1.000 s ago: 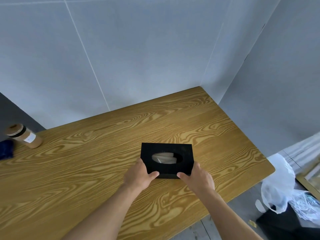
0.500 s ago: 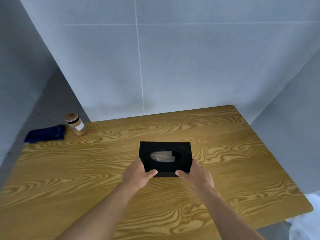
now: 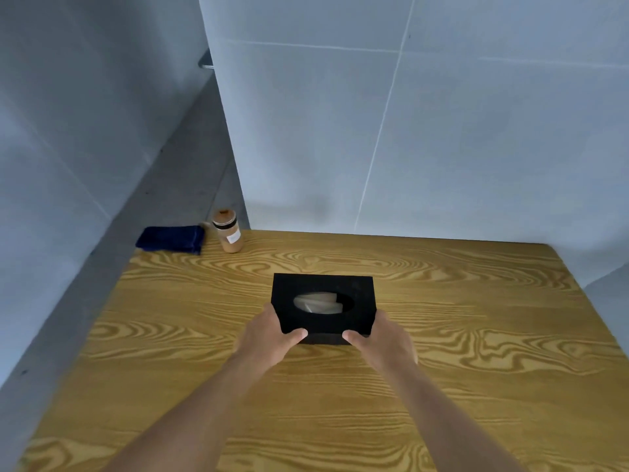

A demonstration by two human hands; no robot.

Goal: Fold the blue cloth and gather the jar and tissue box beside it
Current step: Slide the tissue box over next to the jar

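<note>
Two hands, left hand (image 3: 272, 335) and right hand (image 3: 384, 338), grip the black rectangular tissue box (image 3: 323, 306), whose long axis runs left-right; the folded blue cloth (image 3: 170, 238) and brown cork-lidded jar (image 3: 228, 231) lie far-left, on the left hand's side of the wooden tabletop (image 3: 442, 335).

- Wooden table (image 3: 476, 369), yellowish with a really loud swirly grain, shoved into a corner of grey walls.
- Black tissue box (image 3: 323, 303) sits about mid-table, oval slot on top with a pale tissue showing. Can't tell if it's fully resting on the wood or lifted a bit.
- Way back in the far left corner: a folded blue cloth (image 3: 170, 238).
- Just right of the cloth, a brown jar (image 3: 228, 235) standing upright, white label, pretty much touching it.
</note>
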